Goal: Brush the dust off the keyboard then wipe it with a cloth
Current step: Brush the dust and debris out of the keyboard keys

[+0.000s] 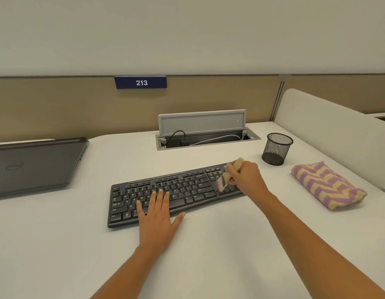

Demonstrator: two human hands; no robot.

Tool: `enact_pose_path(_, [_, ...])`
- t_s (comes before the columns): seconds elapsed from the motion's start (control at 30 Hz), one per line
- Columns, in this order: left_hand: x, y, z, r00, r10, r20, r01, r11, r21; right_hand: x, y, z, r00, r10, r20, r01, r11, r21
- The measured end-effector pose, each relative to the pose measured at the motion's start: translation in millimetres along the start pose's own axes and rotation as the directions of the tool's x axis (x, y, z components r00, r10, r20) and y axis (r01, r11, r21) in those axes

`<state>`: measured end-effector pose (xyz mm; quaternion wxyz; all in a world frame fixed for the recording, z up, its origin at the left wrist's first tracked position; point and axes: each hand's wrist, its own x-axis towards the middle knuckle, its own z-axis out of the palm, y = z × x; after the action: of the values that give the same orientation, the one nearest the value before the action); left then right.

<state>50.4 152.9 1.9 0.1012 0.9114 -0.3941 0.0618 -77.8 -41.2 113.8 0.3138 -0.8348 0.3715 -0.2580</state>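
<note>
Keyboard under brush (right hand)

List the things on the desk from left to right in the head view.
Closed laptop → black keyboard → mesh pen cup → striped cloth. Left out, since they overlap the keyboard: the left hand, the right hand and the brush it grips.

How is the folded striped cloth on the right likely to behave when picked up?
The striped cloth looks soft, so it would probably sag and unfold if lifted by one edge. Its woven-looking surface seems unlikely to slip when gripped.
</note>
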Motion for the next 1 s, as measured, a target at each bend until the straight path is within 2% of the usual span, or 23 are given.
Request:
enact_pose_path(0.1, [10,19,-3,0.998,0.046,0.043,-0.047,0.998,0.039,-4,-8,6,0.997,-0.003,0.073,0.0,0.999,0.042])
enact_pose_path(0.2, [21,36,-4,0.993,0.081,0.085,-0.086,0.995,0.05,-9,-9,11,0.988,-0.004,0.155,0.006,1.0,-0.008])
enact_pose_path(0.37, [34,60,-2,0.981,0.117,0.152,-0.128,0.99,0.064,-6,-13,0,0.966,0.11,0.233,-0.08,0.988,-0.131])
enact_pose_path(0.47, [41,69,0,0.978,0.139,0.154,-0.151,0.986,0.071,2,-12,-4,0.975,0.107,0.196,-0.079,0.986,-0.149])
enact_pose_path(0.6, [48,76,2,0.979,0.142,0.149,-0.158,0.982,0.102,8,-8,0,0.99,0.085,0.116,-0.081,0.996,-0.043])
enact_pose_path(0.8, [50,76,5,0.98,0.123,0.156,-0.143,0.982,0.122,17,-7,0,0.961,0.152,0.231,-0.128,0.985,-0.116])
enact_pose_path(1.0, [48,75,4,0.985,0.103,0.14,-0.116,0.99,0.083,46,-19,1,0.988,0.093,0.126,-0.094,0.996,0.003])
